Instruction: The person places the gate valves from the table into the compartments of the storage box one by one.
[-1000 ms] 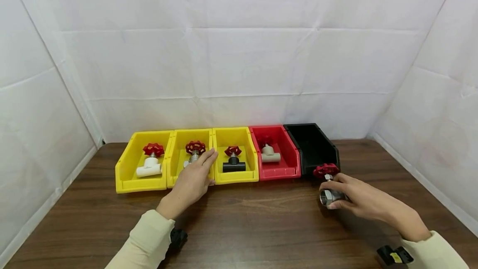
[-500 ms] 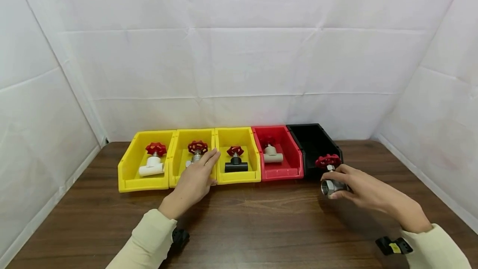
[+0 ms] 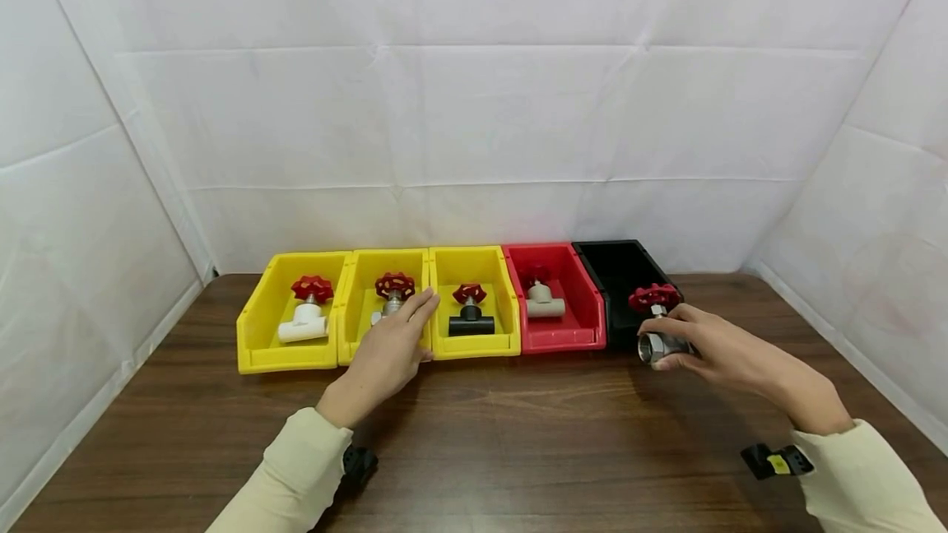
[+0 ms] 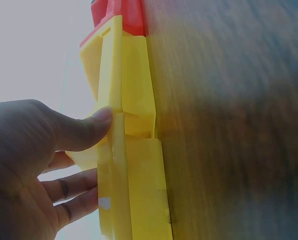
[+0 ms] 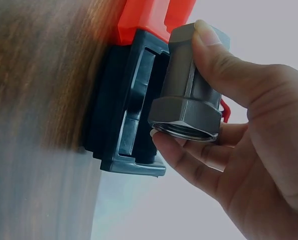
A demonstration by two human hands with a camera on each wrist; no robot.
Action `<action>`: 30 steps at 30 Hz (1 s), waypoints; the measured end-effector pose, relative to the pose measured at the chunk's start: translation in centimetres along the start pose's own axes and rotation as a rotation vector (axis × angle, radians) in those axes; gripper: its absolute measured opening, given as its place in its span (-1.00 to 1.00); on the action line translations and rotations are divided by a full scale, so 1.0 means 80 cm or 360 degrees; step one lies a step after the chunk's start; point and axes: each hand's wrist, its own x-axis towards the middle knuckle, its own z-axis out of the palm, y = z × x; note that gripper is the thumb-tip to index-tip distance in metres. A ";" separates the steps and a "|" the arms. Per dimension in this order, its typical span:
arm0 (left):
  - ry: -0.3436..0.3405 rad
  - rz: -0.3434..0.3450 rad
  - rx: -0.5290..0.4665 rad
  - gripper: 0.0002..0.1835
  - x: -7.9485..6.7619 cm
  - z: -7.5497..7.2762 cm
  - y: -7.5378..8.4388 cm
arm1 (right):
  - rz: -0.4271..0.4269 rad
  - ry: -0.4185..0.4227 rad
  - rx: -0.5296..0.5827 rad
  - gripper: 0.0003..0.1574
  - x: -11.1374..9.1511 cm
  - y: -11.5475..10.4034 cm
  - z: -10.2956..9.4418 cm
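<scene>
My right hand (image 3: 729, 356) grips a metal gate valve (image 3: 662, 345) with a red handwheel, its threaded end facing left. The valve is held at the front of the black bin (image 3: 615, 261). In the right wrist view, my thumb lies along the valve body (image 5: 184, 80) and fingertips support it from below. My left hand (image 3: 381, 360) rests over the front of the second yellow bin (image 3: 390, 254), fingers extended. In the left wrist view its thumb (image 4: 84, 131) touches the yellow rim. Partly hidden behind that hand is another metal valve (image 3: 395, 286) with a red handwheel.
The bins stand side by side along the back of the wooden table (image 3: 518, 451). One yellow bin holds a white valve (image 3: 305, 323), another a black valve (image 3: 471, 323). A beige valve (image 3: 544, 303) lies in the red bin (image 3: 563, 342). White sheeting (image 3: 474, 122) encloses the table.
My right hand has moved the metal valve up and forward, so it now overlaps the front of the black bin. The left hand stays at the second yellow bin; the head view shifted slightly.
</scene>
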 end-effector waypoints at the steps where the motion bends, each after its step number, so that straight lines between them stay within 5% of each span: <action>1: 0.0007 0.0009 0.0001 -0.25 0.000 0.000 0.000 | -0.0004 -0.0002 -0.0002 -0.48 0.001 0.001 0.000; 30: -0.0009 -0.0008 -0.0004 -0.24 -0.001 -0.002 0.001 | 0.0177 -0.0221 0.0045 -0.42 0.041 0.032 -0.004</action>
